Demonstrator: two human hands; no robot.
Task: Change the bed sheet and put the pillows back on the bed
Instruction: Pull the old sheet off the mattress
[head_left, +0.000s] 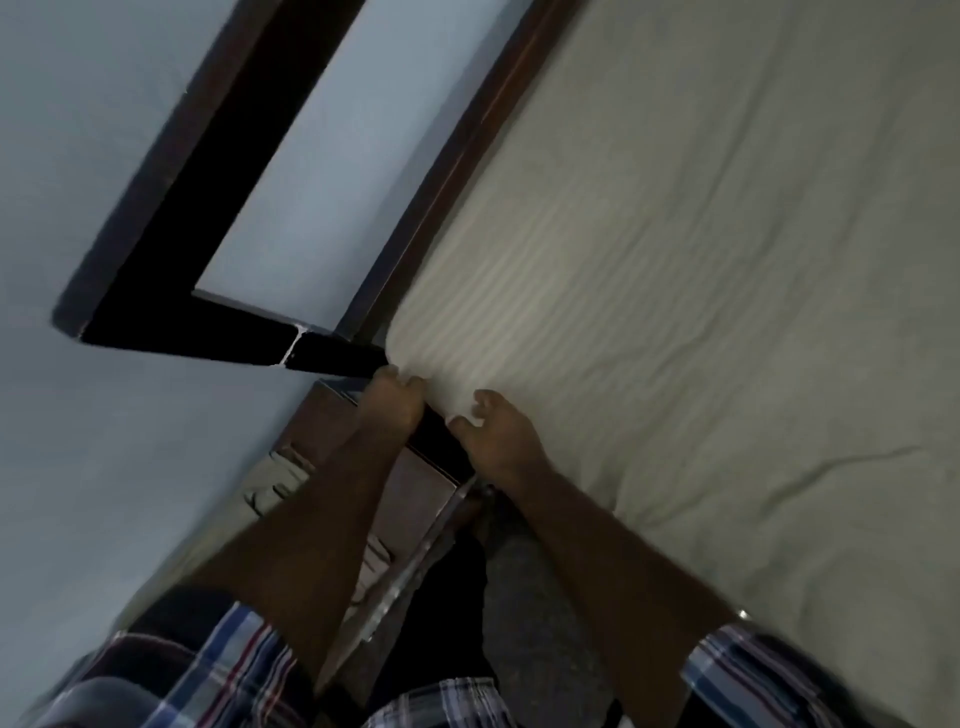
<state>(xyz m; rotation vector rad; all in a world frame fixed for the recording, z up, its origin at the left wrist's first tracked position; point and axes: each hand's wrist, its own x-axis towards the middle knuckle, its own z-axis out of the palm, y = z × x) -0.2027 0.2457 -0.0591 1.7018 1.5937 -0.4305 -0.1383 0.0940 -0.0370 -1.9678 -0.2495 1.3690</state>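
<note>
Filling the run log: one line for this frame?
step: tucking sheet corner | left hand: grips corner | right hand: on sheet | pillows: unseen
</note>
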